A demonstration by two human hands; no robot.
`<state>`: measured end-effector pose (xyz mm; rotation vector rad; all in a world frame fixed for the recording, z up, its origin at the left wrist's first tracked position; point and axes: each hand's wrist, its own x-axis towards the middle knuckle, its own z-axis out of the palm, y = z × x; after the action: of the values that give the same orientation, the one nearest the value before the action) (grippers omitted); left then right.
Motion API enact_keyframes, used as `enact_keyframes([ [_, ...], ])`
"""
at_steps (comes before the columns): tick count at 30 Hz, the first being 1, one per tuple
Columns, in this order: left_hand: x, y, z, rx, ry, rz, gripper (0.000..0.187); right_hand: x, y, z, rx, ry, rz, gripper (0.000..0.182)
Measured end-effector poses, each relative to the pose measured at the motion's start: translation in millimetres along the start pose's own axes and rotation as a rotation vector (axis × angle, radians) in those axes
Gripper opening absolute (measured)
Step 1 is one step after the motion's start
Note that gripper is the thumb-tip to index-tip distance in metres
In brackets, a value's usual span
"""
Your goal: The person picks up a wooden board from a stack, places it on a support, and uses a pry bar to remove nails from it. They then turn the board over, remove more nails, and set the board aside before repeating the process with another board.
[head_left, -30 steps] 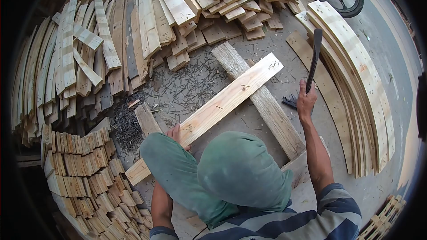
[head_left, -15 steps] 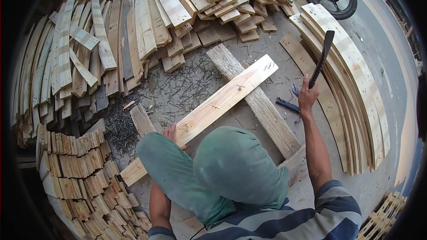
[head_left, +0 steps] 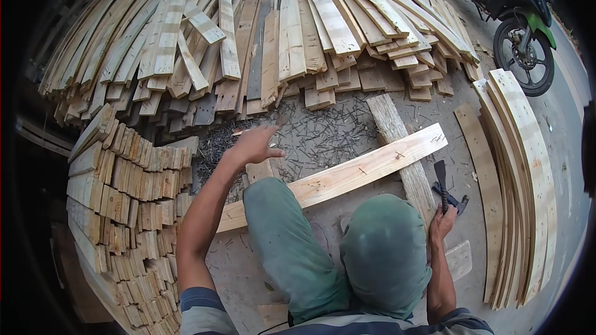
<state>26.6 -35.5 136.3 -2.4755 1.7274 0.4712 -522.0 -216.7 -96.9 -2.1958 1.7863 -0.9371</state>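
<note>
A pale wooden plank point(head_left: 347, 170) with bent nails standing in it lies at a slant in front of my knees. It rests across a rough, weathered board point(head_left: 394, 125). My left hand point(head_left: 253, 145) hangs above the plank's left part, fingers apart and holding nothing. Low at the right, my right hand point(head_left: 441, 224) is wrapped round a dark pry bar point(head_left: 441, 180), its flat end pointing up and away. Just behind the bar, a dark-handled hammer point(head_left: 460, 205) lies on the ground, partly hidden.
Loose nails point(head_left: 323, 125) litter the concrete beyond the plank. Long boards point(head_left: 292, 37) are heaped at the back. Short stacked wood pieces point(head_left: 146, 211) stand at the left, and a stack of planks point(head_left: 528, 180) lies right. A motorcycle point(head_left: 524, 49) is parked at the back right.
My left hand has let go of the plank and risen above it. My right hand has lowered the raised pry bar towards the ground by the hammer. The view has shifted left and upward.
</note>
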Motion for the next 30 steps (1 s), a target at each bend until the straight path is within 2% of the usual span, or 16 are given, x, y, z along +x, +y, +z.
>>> enact_keyframes([
  [3,42,62,-23,0.141,0.205,0.125,0.075,-2,-1,4,-0.002,0.032,-0.046,0.021],
  [6,82,137,15,0.091,0.034,0.195,0.079,-5,-6,0,-0.026,-0.019,-0.052,0.02],
  [7,95,159,40,0.072,-0.045,0.208,0.088,-3,-5,1,-0.016,-0.065,-0.035,0.021],
  [10,112,202,114,-0.005,-0.088,0.208,0.107,-2,1,9,0.017,-0.071,0.041,0.02],
  [11,113,209,133,-0.006,-0.035,0.206,0.111,-3,4,8,0.049,-0.081,0.107,0.02],
  [13,107,215,149,0.04,0.036,0.189,0.115,-3,12,14,0.073,-0.033,0.079,0.02],
  [20,104,192,163,-0.107,-0.091,0.142,0.117,-5,12,13,0.044,-0.04,0.078,0.023],
  [22,112,184,158,-0.079,0.017,0.084,0.113,-4,5,9,0.045,-0.037,0.073,0.023],
  [25,123,152,150,-0.195,0.034,0.09,0.106,-3,2,6,0.029,-0.061,0.09,0.024],
  [26,124,148,145,-0.261,-0.027,0.085,0.098,-2,1,5,0.019,-0.077,0.101,0.024],
  [29,132,141,157,-0.419,-0.009,-0.008,0.068,3,-1,6,-0.021,-0.103,0.168,0.025],
  [30,134,141,158,-0.486,-0.033,-0.075,0.062,9,-3,15,0.14,-0.127,0.315,0.025],
])
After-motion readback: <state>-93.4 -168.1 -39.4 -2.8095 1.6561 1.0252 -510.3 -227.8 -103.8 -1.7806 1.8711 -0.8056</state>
